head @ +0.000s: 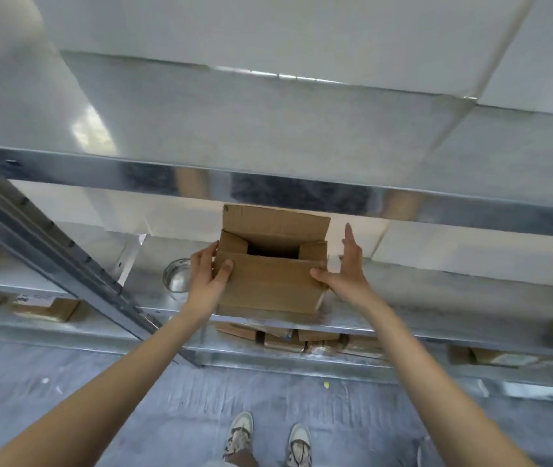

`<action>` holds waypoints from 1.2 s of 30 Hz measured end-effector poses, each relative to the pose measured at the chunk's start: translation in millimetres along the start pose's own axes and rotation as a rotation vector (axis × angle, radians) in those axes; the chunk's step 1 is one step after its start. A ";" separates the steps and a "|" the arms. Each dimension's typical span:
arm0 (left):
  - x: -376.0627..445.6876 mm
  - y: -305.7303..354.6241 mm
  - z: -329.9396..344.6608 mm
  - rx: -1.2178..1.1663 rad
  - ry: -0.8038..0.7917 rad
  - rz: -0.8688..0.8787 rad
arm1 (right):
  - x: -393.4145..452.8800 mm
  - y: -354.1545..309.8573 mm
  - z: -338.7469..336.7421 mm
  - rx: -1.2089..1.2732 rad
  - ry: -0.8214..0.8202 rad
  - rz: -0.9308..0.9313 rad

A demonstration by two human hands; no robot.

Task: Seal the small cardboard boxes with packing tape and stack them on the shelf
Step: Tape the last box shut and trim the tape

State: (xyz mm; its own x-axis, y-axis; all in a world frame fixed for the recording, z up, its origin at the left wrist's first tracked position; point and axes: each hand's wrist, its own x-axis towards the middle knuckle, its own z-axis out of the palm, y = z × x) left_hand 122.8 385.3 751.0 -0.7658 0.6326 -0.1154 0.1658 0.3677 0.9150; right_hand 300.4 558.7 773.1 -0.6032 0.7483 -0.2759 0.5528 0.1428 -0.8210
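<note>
While open-topped, box (270, 284) sits between both hands' fingers (206, 261).

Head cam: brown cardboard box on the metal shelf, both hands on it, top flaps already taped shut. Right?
Not quite: the head view shows the brown cardboard box with its top flaps open and untaped. It sits on the metal shelf, left hand and right hand on it.

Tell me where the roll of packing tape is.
The tape roll lies on the metal shelf, just left of the open cardboard box and the left hand.
</note>
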 end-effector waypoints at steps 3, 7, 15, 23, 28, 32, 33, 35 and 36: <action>6.2 -3.7 -10.2 -0.037 -0.087 -0.003 | 13.0 -21.4 -14.3 -0.456 -0.085 -0.065; 15.5 -7.2 -15.1 0.019 -0.155 0.011 | 16.5 -49.1 -8.7 -0.645 -0.086 -0.108; 13.6 -9.9 -14.0 0.020 -0.160 0.067 | -6.8 -31.2 28.8 -0.918 -0.013 -0.340; 28.5 -119.9 -96.7 0.977 -0.286 0.353 | -5.5 -30.4 30.9 -0.928 -0.018 -0.311; 35.3 -123.4 -107.3 1.119 -0.247 0.524 | -8.0 -34.3 30.2 -0.873 -0.019 -0.272; 28.0 -47.5 -106.4 0.559 -0.035 0.427 | -8.6 -37.9 28.7 -0.848 -0.032 -0.247; 20.6 -19.1 -101.4 0.345 0.000 0.359 | -8.6 -38.0 28.8 -0.843 -0.036 -0.240; 6.6 32.0 -84.1 0.039 -0.038 0.355 | -8.7 -38.2 29.3 -0.836 -0.047 -0.231; 1.8 52.3 -73.2 -0.061 -0.108 0.386 | -8.8 -38.6 29.5 -0.834 -0.051 -0.228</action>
State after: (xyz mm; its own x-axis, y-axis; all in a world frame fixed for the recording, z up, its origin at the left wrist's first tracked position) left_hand 84.6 355.8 826.9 -0.5847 0.7852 0.2040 0.3885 0.0503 0.9201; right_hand 267.5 527.5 792.4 -0.7646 0.6165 -0.1879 0.6445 0.7292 -0.2298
